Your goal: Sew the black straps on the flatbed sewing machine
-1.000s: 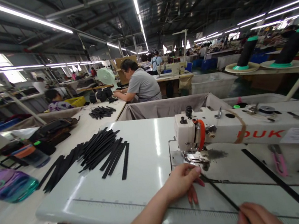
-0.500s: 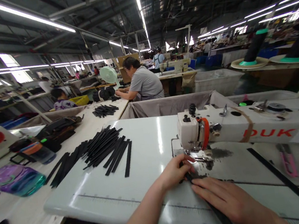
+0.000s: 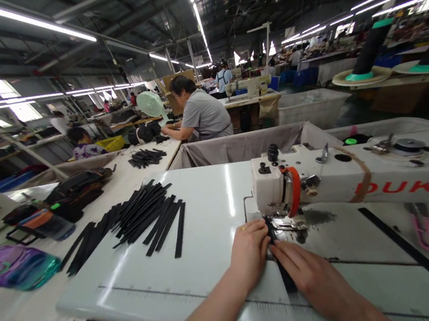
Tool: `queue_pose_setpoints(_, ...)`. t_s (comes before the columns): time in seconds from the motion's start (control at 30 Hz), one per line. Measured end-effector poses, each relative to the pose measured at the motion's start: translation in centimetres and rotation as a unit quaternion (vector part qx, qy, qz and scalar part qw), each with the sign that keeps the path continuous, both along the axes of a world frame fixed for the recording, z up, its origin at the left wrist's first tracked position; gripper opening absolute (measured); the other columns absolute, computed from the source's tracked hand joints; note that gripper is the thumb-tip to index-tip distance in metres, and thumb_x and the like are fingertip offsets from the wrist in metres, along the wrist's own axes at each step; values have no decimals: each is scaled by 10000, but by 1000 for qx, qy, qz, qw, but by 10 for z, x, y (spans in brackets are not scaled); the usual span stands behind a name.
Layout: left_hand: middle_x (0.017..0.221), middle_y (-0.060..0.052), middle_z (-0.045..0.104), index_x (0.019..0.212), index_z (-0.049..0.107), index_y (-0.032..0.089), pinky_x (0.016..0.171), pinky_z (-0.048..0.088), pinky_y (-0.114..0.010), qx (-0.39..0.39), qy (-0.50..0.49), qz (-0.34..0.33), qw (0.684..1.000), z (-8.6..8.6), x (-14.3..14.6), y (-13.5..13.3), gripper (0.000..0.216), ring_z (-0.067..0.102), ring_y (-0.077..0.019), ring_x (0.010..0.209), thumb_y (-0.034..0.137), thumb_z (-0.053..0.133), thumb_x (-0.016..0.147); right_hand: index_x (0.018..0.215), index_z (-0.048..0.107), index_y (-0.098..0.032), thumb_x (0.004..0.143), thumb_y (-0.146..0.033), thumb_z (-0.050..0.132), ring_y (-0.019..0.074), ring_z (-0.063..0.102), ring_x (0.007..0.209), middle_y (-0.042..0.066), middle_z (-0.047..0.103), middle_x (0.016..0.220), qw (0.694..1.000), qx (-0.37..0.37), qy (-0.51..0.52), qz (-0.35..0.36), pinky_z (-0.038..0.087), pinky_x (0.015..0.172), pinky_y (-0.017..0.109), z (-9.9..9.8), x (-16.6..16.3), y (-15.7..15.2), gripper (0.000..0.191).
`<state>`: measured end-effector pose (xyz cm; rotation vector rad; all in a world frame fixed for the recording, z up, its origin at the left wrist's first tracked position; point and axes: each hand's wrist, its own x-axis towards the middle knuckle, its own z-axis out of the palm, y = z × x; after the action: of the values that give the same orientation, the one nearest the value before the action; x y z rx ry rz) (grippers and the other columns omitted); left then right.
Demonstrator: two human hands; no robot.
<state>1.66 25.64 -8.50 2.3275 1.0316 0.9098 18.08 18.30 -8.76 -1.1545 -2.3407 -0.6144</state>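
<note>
A black fabric strip (image 3: 286,278) lies on the sewing machine's bed, running from the presser foot (image 3: 286,226) toward me. My left hand (image 3: 249,250) rests at its left side just by the foot, with fingers bent, pressed together and gripping the strip's edge. Nearer to me, my right hand (image 3: 311,269) presses on the strip from the right, its fingers close together and the thumb hidden. The white sewing machine (image 3: 319,173) has an orange guard at its head. Part of the strip is covered by my fingers.
A heap of black strips (image 3: 142,212) lies left on the table. Right of the machine are a long black strip (image 3: 412,250) and pink thread snips (image 3: 423,228). A purple bottle (image 3: 15,266) stands far left. Across the table a co-worker (image 3: 206,111) sits near a green fan (image 3: 151,105).
My left hand has gone from a raised pinch near the foot to lying lower against the strip. The strip has moved up under the foot, with my right hand slightly farther left.
</note>
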Motion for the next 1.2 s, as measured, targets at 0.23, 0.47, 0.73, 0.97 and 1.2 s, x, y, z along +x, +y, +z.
queue_pose_setpoints(0.23,1187,-103,686,947,682,162,1063,451,-410,-9,15,-2,1000,4,4,5,195,586,-249,1195,85,507,911,1212,618,-62,793,45,361,226,640,1100,164,672,1198,1000,-25,-2,3,558,906,323,-4,1,5,503)
queue_pose_setpoints(0.47,1196,-105,672,984,662,175,1043,461,-404,0,50,14,999,6,8,1,211,579,-241,1203,107,466,944,1252,598,-64,829,31,354,215,626,1141,158,659,1237,999,-30,-13,24,559,926,318,-7,10,6,497)
queue_pose_setpoints(0.73,1194,-105,672,977,672,172,1024,464,-440,3,76,29,997,3,11,5,205,580,-247,1168,145,469,972,1225,612,-95,853,8,377,218,641,1091,146,675,1188,997,-66,33,13,562,914,340,-3,7,9,453)
queue_pose_setpoints(0.97,1215,-102,669,1011,692,168,987,475,-464,6,49,32,998,3,11,5,230,564,-265,1140,145,468,963,1163,650,-134,869,5,388,218,661,1001,114,696,1096,992,-92,87,-14,579,860,356,7,2,10,418)
queue_pose_setpoints(1.2,1114,-63,697,948,704,184,950,489,-423,-4,-2,15,1000,9,12,6,218,567,-249,1051,103,503,932,992,683,-182,842,9,392,190,651,959,82,702,1000,967,-153,203,17,565,844,333,9,9,8,379)
